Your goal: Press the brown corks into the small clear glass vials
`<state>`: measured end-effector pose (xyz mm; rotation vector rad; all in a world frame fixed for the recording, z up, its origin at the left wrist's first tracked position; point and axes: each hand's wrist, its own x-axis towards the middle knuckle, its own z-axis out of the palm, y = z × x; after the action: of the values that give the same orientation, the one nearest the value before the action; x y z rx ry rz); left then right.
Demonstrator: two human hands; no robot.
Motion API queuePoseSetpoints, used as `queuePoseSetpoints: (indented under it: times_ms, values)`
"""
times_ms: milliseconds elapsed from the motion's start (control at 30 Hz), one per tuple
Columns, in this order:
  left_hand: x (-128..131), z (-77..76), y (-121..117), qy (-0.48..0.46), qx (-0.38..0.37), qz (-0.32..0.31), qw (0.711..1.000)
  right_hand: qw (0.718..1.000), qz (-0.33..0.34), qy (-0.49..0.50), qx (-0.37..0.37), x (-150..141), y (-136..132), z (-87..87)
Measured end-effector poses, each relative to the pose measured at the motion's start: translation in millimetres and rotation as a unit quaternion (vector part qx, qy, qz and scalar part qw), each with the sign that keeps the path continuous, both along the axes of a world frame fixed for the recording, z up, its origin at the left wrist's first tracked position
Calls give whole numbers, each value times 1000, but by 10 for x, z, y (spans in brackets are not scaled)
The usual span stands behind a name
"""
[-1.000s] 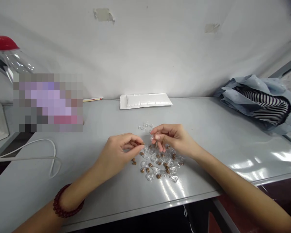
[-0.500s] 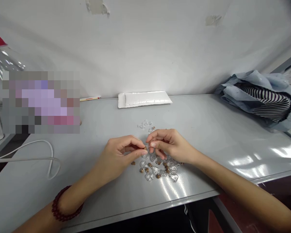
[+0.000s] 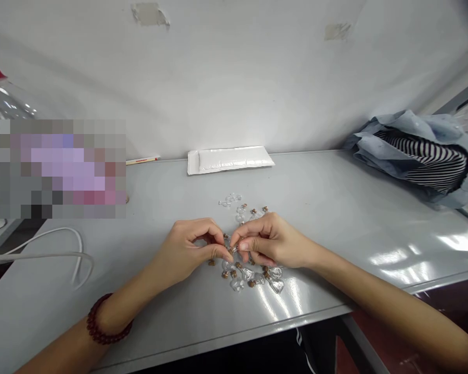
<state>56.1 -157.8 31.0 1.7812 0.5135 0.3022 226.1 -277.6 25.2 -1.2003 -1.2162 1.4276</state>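
My left hand (image 3: 198, 243) curls in from the left, thumb and forefinger pinching at a small brown cork (image 3: 231, 250). My right hand (image 3: 275, 243) closes its thumb and fingers on a tiny clear glass bottle (image 3: 236, 249), mostly hidden by the fingertips. The cork sits at the mouth of this bottle, so the two hands meet there. Below them lie several little corked glass bottles, among them a heart-shaped bottle (image 3: 276, 285) and a loose-looking cork (image 3: 211, 263). More clear glass pieces (image 3: 233, 197) lie beyond the hands.
A white padded packet (image 3: 230, 160) lies by the wall, with a pencil-like stick (image 3: 142, 161) to its left. White cable (image 3: 80, 254) loops at the left. A blue bag with striped lining (image 3: 425, 156) rests at the right. The grey table's front edge (image 3: 265, 332) runs near me.
Both hands have come slightly lower and nearer me, with the cork and bottle between them. More corked bottles show behind my right hand. The view has shifted slightly.
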Motion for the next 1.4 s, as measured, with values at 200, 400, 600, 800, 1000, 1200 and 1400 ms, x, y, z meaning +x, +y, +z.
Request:
queuePoseSetpoints:
  times_ms: [200, 400, 600, 800, 1000, 1200, 1400]
  values:
    - [-7, -13, 3, -16, 38, -39, 998, 999, 36, 32, -10, 36, -3, -48]
    - [-19, 51, 95, 35, 93, -35, 994, 1000, 2, 1, 5, 18, -3, 44]
    - [-180, 124, 318, 182, 211, -39, 959, 949, -126, -280, 75, 121, -3, 121]
    - [-197, 74, 247, 190, 174, -122, 959, 919, -37, -379, 103, 233, 14, 112]
    - [-140, 46, 136, 191, 244, -131, 942, 908, -121, -380, 125, 309, 87, 55]
    - [-155, 17, 93, 199, 281, -107, 933, 881, -156, -417, 160, 410, 333, -132]
    - [-118, -25, 80, 190, 268, -80, 941, 882, -166, -426, 114, 458, 431, -211]
